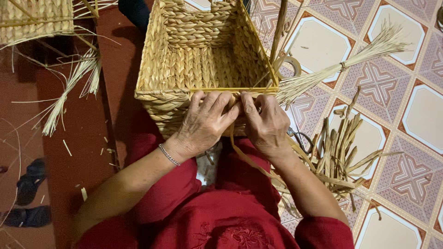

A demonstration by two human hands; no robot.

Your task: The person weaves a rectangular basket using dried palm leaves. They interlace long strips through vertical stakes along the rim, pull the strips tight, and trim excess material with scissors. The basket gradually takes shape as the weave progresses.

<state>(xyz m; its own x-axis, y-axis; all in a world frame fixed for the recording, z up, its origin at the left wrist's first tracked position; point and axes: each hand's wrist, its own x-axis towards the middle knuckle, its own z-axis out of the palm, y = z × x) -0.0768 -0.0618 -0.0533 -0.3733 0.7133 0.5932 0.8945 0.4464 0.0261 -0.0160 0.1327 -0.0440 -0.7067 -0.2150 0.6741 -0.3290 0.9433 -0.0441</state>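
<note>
A square woven straw basket (184,60) rests against my lap, its near rim facing me. My left hand (205,122) presses on the near rim, fingers curled over the edge, a thin silver bracelet (169,155) on its wrist. My right hand (266,123) sits beside it on the same rim, pinching a flat straw strand (249,161) that trails down over my red clothing. The fingertips of both hands nearly touch at the rim.
A tied bundle of pale straw (341,67) lies on the patterned tiles at right. Loose flat strands (339,152) pile by my right forearm, with scissors (300,137) partly hidden. Another basket (32,18) and straw (69,92) lie at left, dark sandals (30,180) further down.
</note>
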